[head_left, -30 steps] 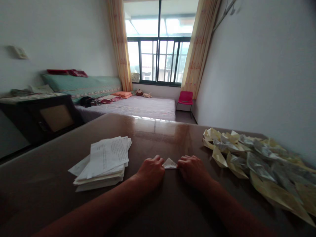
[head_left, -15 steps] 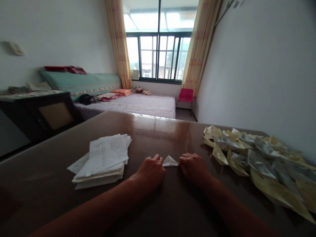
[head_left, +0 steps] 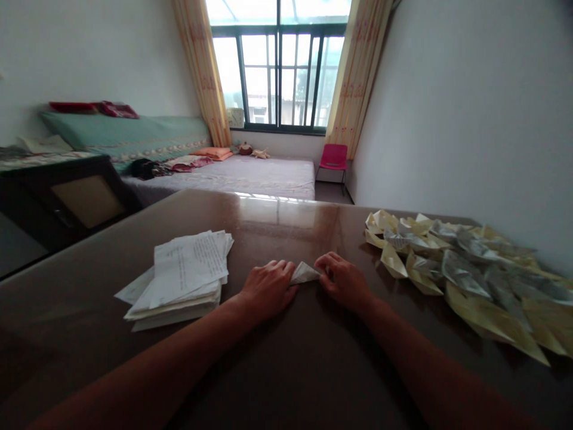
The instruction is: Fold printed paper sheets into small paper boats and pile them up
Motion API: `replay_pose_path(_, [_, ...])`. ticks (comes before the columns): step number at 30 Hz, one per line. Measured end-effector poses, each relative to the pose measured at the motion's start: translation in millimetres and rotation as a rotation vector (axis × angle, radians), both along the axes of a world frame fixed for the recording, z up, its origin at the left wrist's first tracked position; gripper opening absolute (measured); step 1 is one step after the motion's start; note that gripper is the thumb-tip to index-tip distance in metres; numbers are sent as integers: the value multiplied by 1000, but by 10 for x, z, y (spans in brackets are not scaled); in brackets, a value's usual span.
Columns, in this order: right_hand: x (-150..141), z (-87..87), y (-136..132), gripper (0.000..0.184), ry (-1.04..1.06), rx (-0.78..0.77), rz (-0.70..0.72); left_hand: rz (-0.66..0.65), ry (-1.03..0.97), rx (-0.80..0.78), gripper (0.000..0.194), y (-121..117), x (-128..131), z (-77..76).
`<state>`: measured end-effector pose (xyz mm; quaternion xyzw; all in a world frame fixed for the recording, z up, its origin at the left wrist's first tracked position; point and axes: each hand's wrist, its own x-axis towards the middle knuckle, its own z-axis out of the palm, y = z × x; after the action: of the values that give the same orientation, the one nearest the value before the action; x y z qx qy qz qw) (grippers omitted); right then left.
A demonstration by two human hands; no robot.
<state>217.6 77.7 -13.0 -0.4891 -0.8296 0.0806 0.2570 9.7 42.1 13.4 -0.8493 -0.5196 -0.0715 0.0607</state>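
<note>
A small folded piece of white paper [head_left: 303, 273] lies on the dark brown table [head_left: 286, 370] between my two hands. My left hand [head_left: 267, 285] rests on the table with curled fingers pinching the paper's left edge. From the other side, my right hand [head_left: 344, 280] pinches its right corner, fingers bent. Most of the paper is hidden under the fingers; only a triangular tip shows.
A stack of printed white sheets [head_left: 183, 276] lies to the left. A heap of folded yellow and grey paper boats [head_left: 461, 269] fills the table's right side along the wall. Beyond the table are a bed [head_left: 250, 179], a pink chair [head_left: 335, 158] and a window.
The view has tilted, so everything sits higher in the frame. Both hands stay on the small paper; the right fingers have shifted onto its corner and its tip now lifts slightly.
</note>
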Motion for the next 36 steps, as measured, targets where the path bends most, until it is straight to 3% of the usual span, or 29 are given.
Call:
replay_pose_path(5, [-9, -24, 38, 32, 173, -47, 129, 9, -68, -41, 24, 65, -44, -27])
replay_pose_path(9, [-19, -29, 60, 25, 281, -41, 188, 26, -166, -65, 24, 99, -55, -58])
replay_pose_path(15, [-3, -70, 110, 16, 328, -153, 183, 36, -390, -155, 39, 159, -66, -143])
replay_pose_path(18, [-17, 2, 85, 20, 467, -265, 192, 14, -592, -179, 38, 203, -68, -180])
replay_pose_path(23, [-99, 53, 34, 33, 837, -624, 181, -78, -962, -241, 26, 252, -37, -187])
replay_pose_path(26, [-124, 24, 48, 34, 857, -727, 187, -145, -1086, -305, 26, 243, -11, -168])
replay_pose_path(28, [-113, 31, 60, 29, 810, -621, 126, -147, -1139, -359, 27, 239, 1, -166])
replay_pose_path(32, [-81, 117, 18, 23, 620, -23, -107, -49, -1136, -336, 30, 263, 1, -205])
replay_pose_path(34, [-98, 145, -35, 22, 480, 100, -40, -34, -1106, -317, 31, 277, -2, -222])
replay_pose_path(36, [-138, 137, -75, 21, 374, 91, 78, -58, -1064, -304, 29, 276, -2, -220])
